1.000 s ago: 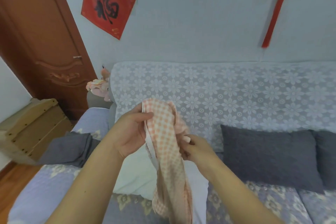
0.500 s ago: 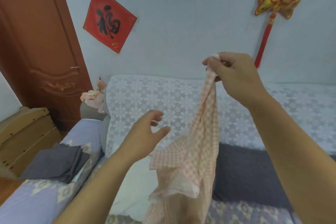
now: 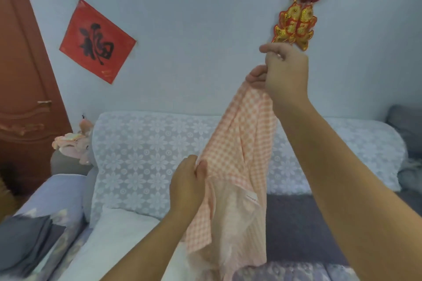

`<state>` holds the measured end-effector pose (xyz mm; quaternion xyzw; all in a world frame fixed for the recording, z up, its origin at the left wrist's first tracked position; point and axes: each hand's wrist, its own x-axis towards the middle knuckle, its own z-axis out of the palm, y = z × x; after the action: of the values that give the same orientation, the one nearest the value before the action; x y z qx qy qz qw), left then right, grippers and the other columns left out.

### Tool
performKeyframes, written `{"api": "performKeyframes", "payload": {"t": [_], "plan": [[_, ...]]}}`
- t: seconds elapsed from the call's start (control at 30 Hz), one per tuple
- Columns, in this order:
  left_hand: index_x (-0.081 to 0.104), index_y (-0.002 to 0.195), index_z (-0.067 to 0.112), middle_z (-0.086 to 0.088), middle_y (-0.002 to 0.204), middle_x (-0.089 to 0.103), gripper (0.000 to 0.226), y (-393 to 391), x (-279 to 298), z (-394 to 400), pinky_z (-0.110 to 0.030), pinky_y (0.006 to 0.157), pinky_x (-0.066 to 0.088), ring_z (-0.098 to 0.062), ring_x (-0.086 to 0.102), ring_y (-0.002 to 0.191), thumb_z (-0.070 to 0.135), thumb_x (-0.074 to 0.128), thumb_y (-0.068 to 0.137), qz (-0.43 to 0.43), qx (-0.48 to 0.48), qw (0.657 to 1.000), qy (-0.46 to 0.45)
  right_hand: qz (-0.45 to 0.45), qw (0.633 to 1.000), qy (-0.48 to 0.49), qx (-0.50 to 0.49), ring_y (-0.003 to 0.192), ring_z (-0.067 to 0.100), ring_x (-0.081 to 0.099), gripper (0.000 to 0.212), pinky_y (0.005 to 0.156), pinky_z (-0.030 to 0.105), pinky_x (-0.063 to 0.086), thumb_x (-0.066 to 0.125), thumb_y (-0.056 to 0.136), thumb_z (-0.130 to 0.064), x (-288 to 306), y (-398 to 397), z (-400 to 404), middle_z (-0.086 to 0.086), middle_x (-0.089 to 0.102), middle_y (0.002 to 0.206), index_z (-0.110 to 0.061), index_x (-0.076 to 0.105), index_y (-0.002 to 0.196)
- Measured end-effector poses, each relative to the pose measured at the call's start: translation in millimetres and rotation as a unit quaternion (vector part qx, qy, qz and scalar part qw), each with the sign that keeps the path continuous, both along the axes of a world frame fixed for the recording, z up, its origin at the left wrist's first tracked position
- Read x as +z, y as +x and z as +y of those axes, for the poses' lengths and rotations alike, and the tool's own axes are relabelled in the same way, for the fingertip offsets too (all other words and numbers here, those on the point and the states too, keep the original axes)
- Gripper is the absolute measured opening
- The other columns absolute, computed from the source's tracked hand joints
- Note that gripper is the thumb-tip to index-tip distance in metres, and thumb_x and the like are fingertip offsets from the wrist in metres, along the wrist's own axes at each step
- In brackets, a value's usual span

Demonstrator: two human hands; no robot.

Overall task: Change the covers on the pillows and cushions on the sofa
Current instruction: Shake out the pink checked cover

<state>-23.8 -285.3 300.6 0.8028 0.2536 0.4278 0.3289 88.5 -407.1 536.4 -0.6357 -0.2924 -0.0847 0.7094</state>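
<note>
Aloft — right hand (image 3: 284, 73), left hand (image 3: 186, 183) pinch checked cover (image 3: 237, 155).

The right hand (image 3: 285, 73) is raised high and pinches the top corner of a pink-and-white checked cover (image 3: 237, 155), which hangs down in front of the sofa (image 3: 146, 157), while the left hand (image 3: 188, 183) grips the left edge of the same cover lower down. Behind the cover, a bare white pillow (image 3: 114, 239) lies on the seat beside a dark grey cushion (image 3: 296, 228), and folded grey fabric (image 3: 25, 239) rests on the left armrest. On the wall hang a red paper square (image 3: 97, 41) and a red-and-gold ornament (image 3: 294, 25), and a brown door (image 3: 25, 89) stands at the left.
</note>
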Motion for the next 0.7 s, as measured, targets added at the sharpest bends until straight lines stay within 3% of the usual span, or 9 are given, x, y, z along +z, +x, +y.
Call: {"api": "performKeyframes", "payload": {"t": [0.13,0.23,0.33,0.4,0.47,0.5,0.53,0.6,0.7], "plan": [[0.052,0.067,0.017,0.006,0.059,0.052,0.038,-10.8,43.4,62.7,-0.026,0.057,0.037,-0.014,0.048,0.058,0.028,0.059,0.102,-0.021,-0.006,1.000,-0.021,0.017,0.997,-0.036,-0.069,0.071,0.022,0.075,0.025,0.075,0.044,0.060,0.044,0.101,-0.020,-19.1,38.4,-15.4,0.009,0.074,0.078,-0.022,0.067,0.094],[0.059,0.068,0.007,-0.006,0.059,0.054,0.048,-31.7,121.4,107.5,-0.032,0.060,0.038,-0.015,0.048,0.058,0.046,0.068,0.093,0.061,-0.077,0.995,-0.029,0.050,0.990,-0.052,-0.125,0.078,0.026,0.074,0.023,0.075,0.055,0.060,0.051,0.093,-0.025,-28.3,71.5,-23.6,0.006,0.074,0.091,-0.026,0.071,0.083],[0.068,0.098,-0.006,-0.031,0.090,0.069,0.060,-56.9,185.5,119.4,-0.040,0.076,0.047,-0.025,0.060,0.075,0.054,0.067,0.092,0.209,-0.219,0.949,-0.087,0.068,0.986,-0.075,-0.132,0.090,0.027,0.071,0.025,0.080,0.051,0.061,0.053,0.095,-0.029,-29.6,88.0,-13.8,0.004,0.072,0.105,-0.023,0.072,0.110],[0.060,0.110,-0.015,-0.031,0.094,0.064,0.062,-62.6,204.9,112.2,-0.042,0.074,0.046,-0.030,0.056,0.074,0.044,0.067,0.094,0.220,-0.264,0.928,-0.142,0.078,0.983,-0.152,-0.063,0.114,0.027,0.063,0.057,0.093,0.049,0.056,0.057,0.090,-0.041,-29.6,81.2,0.5,0.005,0.057,0.139,-0.024,0.047,0.144],[0.057,0.114,-0.019,-0.022,0.094,0.057,0.059,-60.7,208.7,99.1,-0.038,0.070,0.045,-0.024,0.052,0.068,0.036,0.066,0.096,0.189,-0.268,0.923,-0.201,0.051,0.968,-0.244,0.023,0.136,0.027,0.046,0.083,0.108,0.048,0.044,0.064,0.089,-0.048,-35.9,53.7,15.0,0.003,0.032,0.159,-0.032,0.018,0.157],[0.058,0.115,-0.017,-0.020,0.095,0.055,0.055,-58.9,205.4,94.1,-0.039,0.071,0.044,-0.023,0.050,0.069,0.034,0.067,0.097,0.171,-0.262,0.922,-0.230,0.011,0.962,-0.267,0.050,0.137,0.024,0.045,0.081,0.109,0.043,0.043,0.065,0.091,-0.045,-43.5,33.2,19.6,0.004,0.031,0.160,-0.030,0.020,0.156],[0.061,0.115,-0.014,-0.019,0.096,0.052,0.052,-57.6,200.8,88.1,-0.041,0.073,0.041,-0.023,0.048,0.071,0.033,0.069,0.096,0.159,-0.255,0.920,-0.251,-0.037,0.961,-0.266,0.063,0.129,0.019,0.052,0.070,0.104,0.036,0.046,0.067,0.092,-0.041,-55.2,7.9,22.5,0.005,0.040,0.153,-0.026,0.033,0.151],[0.067,0.110,-0.003,-0.018,0.091,0.052,0.038,-59.2,189.6,79.3,-0.036,0.068,0.041,-0.022,0.047,0.068,0.032,0.069,0.095,0.150,-0.241,0.920,-0.271,-0.106,0.959,-0.241,0.107,0.101,0.007,0.062,0.044,0.085,0.022,0.048,0.074,0.087,-0.035,-87.8,-42.8,26.4,-0.003,0.060,0.123,-0.027,0.056,0.126],[0.067,0.093,0.004,-0.015,0.078,0.063,0.024,-64.5,177.8,67.5,-0.027,0.059,0.047,-0.020,0.058,0.060,0.026,0.064,0.100,0.159,-0.217,0.921,-0.281,-0.119,0.940,-0.266,0.175,0.089,-0.003,0.059,0.034,0.078,0.021,0.050,0.073,0.083,-0.038,-136.4,-85.8,38.6,-0.018,0.061,0.102,-0.039,0.053,0.112]]}}
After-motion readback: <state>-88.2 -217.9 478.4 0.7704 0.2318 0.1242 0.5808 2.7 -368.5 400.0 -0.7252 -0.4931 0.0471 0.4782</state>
